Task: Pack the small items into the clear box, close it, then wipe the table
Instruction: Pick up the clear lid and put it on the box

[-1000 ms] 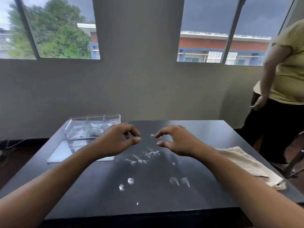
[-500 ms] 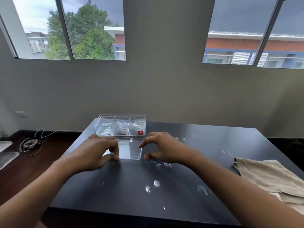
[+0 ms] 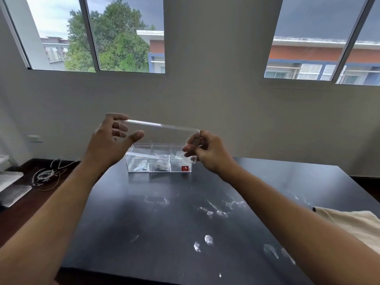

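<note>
A clear three-compartment box (image 3: 159, 161) with a red sticker stands at the far middle of the black table (image 3: 164, 233), small items showing in its compartments. The clear lid (image 3: 162, 136) hangs in the air above and in front of the box, nearly upright. My left hand (image 3: 112, 140) holds its left end between fingers and thumb. My right hand (image 3: 202, 149) pinches its right end. White smudges (image 3: 207, 239) mark the tabletop nearer to me.
A beige cloth (image 3: 349, 225) lies on the table's right side. On the floor at left are a coil of white cable (image 3: 46, 175) and flat grey boards (image 3: 12, 190). A wall with windows stands behind the table.
Both hands took the lid off the table and raised it above the box. The view swung left, and the person at the right edge is no longer in sight.
</note>
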### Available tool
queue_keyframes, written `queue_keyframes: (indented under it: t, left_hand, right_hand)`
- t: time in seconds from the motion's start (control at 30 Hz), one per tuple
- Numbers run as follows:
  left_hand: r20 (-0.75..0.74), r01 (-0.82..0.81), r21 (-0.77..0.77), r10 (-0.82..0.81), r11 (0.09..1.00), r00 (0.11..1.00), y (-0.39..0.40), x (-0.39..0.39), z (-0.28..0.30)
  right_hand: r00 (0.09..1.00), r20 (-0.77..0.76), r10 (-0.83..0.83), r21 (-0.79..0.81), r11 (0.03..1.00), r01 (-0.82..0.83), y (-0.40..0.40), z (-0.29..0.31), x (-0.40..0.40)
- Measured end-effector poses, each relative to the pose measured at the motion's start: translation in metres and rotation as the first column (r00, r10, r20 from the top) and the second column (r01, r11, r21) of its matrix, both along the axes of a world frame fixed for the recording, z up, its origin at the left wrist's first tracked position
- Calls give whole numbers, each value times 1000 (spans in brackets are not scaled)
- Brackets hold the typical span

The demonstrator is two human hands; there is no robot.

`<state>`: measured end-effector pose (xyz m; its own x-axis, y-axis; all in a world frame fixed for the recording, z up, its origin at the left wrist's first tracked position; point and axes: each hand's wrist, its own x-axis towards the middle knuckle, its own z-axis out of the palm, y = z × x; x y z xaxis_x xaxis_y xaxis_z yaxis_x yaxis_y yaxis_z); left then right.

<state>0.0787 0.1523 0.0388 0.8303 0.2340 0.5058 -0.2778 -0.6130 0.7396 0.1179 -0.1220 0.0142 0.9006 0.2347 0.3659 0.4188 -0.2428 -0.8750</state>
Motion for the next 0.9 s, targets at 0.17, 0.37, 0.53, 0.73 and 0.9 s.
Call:
queue_keyframes:
  t: [0.17, 0.37, 0.53, 0.73, 0.9]
  left_hand:
    - [-60, -60, -288, 44, 956, 997, -1, 41, -26]
    - [-140, -252, 43, 256, 967, 956, -14, 68, -61]
    - [-166, -312, 280, 366, 908, 916, -22, 70, -70]
    - [-298, -252, 236, 317, 939, 901, -7, 64, -66]
    - [-367, -126, 315, 243, 941, 898, 11, 58, -65]
  right_hand:
    - [974, -171, -148, 127, 977, 171, 18, -4, 27]
    - [899, 0, -437, -396, 826, 401, 40, -18, 54]
    - [922, -97, -375, -500, 819, 281, 43, -27, 62]
    - [979, -11, -204, -527, 833, 168, 51, -29, 55]
    - [999, -38, 19, -674, 738, -40, 43, -42, 47]
